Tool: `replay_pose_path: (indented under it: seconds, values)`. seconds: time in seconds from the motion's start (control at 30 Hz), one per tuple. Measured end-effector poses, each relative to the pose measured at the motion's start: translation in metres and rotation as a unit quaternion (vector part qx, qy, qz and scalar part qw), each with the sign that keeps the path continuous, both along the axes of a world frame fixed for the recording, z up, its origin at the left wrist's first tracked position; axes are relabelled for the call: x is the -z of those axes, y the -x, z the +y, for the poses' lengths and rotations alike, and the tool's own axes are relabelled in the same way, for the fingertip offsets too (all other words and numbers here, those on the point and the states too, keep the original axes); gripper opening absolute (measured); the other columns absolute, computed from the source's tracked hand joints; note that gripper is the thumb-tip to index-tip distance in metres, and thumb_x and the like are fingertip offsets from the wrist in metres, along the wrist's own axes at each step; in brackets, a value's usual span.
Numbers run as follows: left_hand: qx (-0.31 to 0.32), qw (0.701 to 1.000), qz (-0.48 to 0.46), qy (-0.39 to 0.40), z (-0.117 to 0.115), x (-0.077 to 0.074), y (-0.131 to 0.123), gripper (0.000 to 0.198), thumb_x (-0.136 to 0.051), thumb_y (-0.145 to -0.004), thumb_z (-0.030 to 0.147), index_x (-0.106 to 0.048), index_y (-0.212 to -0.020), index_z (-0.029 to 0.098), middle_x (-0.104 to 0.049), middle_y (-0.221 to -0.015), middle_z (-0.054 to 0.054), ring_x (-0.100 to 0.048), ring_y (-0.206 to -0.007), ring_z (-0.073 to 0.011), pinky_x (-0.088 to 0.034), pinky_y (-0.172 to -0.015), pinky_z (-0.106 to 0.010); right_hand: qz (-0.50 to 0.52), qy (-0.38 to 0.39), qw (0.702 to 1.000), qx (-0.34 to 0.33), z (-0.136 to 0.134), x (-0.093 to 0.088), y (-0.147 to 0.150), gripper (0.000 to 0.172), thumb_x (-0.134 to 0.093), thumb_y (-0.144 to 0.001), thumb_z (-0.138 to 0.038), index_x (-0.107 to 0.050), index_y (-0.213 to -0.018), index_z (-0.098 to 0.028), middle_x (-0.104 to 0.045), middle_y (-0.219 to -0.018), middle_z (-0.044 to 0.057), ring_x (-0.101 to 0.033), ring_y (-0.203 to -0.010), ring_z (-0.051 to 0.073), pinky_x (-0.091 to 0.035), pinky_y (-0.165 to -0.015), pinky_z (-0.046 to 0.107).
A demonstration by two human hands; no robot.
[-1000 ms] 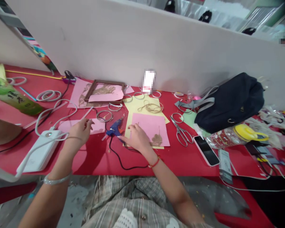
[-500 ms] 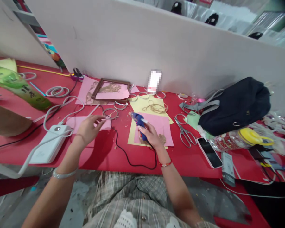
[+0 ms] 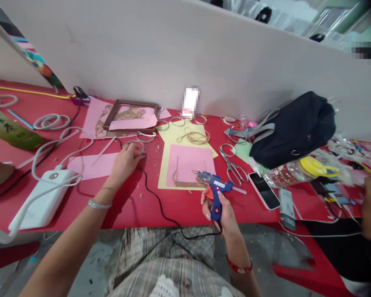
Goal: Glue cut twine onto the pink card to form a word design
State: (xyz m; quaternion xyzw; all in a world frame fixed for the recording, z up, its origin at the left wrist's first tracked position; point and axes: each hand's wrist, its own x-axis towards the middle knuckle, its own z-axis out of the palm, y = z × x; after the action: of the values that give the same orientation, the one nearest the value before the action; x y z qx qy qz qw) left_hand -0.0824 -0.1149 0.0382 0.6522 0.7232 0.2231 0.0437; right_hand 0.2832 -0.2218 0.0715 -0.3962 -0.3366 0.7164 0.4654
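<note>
A blue glue gun (image 3: 215,193) is gripped by the right hand (image 3: 226,211). Farther left, a ring (image 3: 142,146) is touched by the left hand (image 3: 125,160); how closed, cannot be told.

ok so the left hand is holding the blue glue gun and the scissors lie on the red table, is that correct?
Not the left hand: the head view shows the right hand holding the blue glue gun, and the scissors lie on the red table.

Head cam, fwd & down, near red tbl (image 3: 126,214).
</note>
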Motion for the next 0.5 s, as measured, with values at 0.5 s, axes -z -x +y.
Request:
replay_pose_path:
  seconds: [0.5]
  values:
    - [-0.009,0.99,0.138,0.021,0.002,-0.01,0.005,0.042,-0.038,-0.102,0.04,-0.074,-0.104,0.019,-0.067,-0.108,-0.015,-0.066,-0.093,-0.0329,-0.051,-0.08,-0.042,-0.003,-0.021,0.999,0.047,0.019,0.02,-0.003,0.043,-0.065,-0.093,-0.06,-0.066,-0.1,-0.017,-0.069,-0.078,0.002,-0.05,-0.044,0.008,-0.038,-0.045,0.022]
